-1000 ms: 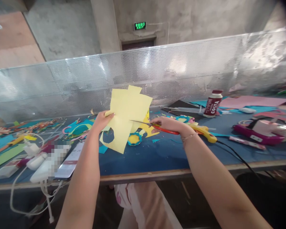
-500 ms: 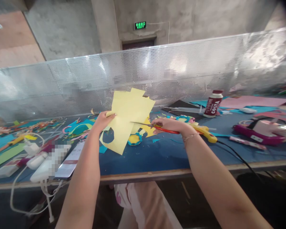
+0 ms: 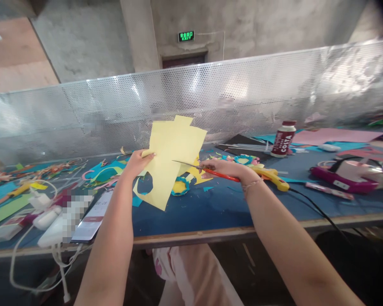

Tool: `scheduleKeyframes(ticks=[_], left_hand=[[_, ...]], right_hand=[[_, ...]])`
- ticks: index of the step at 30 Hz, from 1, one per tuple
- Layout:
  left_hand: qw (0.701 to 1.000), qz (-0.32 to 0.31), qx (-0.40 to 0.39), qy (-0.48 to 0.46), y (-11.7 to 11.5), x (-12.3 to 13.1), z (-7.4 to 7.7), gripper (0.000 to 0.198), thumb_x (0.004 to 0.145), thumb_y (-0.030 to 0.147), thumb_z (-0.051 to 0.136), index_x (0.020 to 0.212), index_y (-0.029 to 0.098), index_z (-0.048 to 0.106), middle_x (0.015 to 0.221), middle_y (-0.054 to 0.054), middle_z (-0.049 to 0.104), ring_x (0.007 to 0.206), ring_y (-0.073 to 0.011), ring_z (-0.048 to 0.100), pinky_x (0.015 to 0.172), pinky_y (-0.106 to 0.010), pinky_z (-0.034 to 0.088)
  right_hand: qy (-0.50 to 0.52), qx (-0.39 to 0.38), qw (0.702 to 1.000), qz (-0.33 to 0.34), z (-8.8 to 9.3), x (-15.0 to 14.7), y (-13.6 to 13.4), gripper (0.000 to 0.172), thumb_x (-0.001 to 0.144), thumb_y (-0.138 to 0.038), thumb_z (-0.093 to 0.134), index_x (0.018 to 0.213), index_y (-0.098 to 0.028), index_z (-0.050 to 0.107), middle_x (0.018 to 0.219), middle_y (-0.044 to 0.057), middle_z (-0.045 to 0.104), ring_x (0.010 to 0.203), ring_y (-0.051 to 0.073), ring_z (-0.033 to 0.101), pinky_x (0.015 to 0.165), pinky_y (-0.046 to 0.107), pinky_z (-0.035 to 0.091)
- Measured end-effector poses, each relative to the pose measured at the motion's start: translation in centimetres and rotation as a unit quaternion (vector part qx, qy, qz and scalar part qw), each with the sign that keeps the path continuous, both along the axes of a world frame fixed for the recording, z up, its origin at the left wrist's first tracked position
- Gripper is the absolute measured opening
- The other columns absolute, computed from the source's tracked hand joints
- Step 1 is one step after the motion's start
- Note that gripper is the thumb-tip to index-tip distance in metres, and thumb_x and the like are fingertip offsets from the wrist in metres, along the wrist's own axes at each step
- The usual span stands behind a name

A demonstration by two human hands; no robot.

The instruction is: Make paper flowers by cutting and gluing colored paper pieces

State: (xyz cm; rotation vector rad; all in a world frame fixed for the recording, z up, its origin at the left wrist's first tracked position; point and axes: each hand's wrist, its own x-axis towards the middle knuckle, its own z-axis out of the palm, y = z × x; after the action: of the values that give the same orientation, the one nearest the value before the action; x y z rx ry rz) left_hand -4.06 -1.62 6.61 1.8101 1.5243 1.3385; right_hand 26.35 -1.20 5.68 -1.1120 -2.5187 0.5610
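Observation:
My left hand pinches the left edge of a yellow sheet of paper, which is held up above the table. The sheet has an irregular outline, and a rounded hole shows near its lower left. My right hand grips the red-orange handles of a pair of scissors. The scissors' blades point left and lie across the right part of the paper. Below and behind the sheet rests a yellow paper disc with a blue ruffled rim. Yellow paper scraps are partly hidden behind my right hand.
A yellow glue gun with a black cord lies right of my right hand. Farther right are a COSTA bottle and a purple power strip. A phone, white power strip and cables sit left. A perforated metal screen stands behind.
The view has shifted slightly. The scissors' tip has moved a little left against the yellow paper; both hands keep their hold.

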Motion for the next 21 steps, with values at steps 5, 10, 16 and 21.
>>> scheduleKeyframes(ticks=[5,10,16,21], left_hand=[[1.000,0.015,-0.001,0.012,-0.17,0.03,0.09,0.042,0.064,0.047,0.060,0.088,0.013,0.063,0.077,-0.005,0.066,0.065,-0.0190,0.060,0.055,-0.026,0.046],[1.000,-0.009,-0.005,0.009,-0.17,-0.04,0.12,0.041,0.065,0.047,0.059,0.088,0.014,0.064,0.077,-0.006,0.066,0.065,-0.0191,0.060,0.056,-0.027,0.046],[1.000,-0.013,-0.001,0.008,-0.13,-0.03,0.15,0.038,0.063,0.045,0.060,0.084,0.014,0.064,0.077,-0.005,0.067,0.065,-0.0183,0.060,0.056,-0.026,0.046],[1.000,-0.012,-0.008,-0.004,0.30,-0.46,-0.08,0.038,0.064,0.045,0.059,0.086,0.014,0.064,0.078,-0.006,0.066,0.066,-0.0199,0.061,0.056,-0.027,0.046]], right_hand=[[-0.002,-0.027,0.999,0.025,-0.18,-0.18,0.30,0.038,0.070,-0.049,0.054,0.096,-0.023,0.060,0.091,0.003,0.060,0.079,0.019,0.053,0.069,0.028,0.038],[-0.013,-0.010,1.000,0.010,-0.33,-0.06,0.53,0.041,0.069,-0.052,0.054,0.097,-0.023,0.061,0.094,0.004,0.062,0.079,0.019,0.055,0.069,0.030,0.039],[-0.017,0.009,1.000,0.012,-0.24,0.08,0.59,0.038,0.069,-0.052,0.055,0.093,-0.024,0.063,0.100,0.003,0.062,0.086,0.020,0.055,0.074,0.030,0.040],[-0.015,0.015,1.000,0.012,-0.21,0.18,0.62,0.039,0.070,-0.052,0.053,0.093,-0.023,0.063,0.095,0.004,0.063,0.085,0.021,0.056,0.074,0.031,0.040]])
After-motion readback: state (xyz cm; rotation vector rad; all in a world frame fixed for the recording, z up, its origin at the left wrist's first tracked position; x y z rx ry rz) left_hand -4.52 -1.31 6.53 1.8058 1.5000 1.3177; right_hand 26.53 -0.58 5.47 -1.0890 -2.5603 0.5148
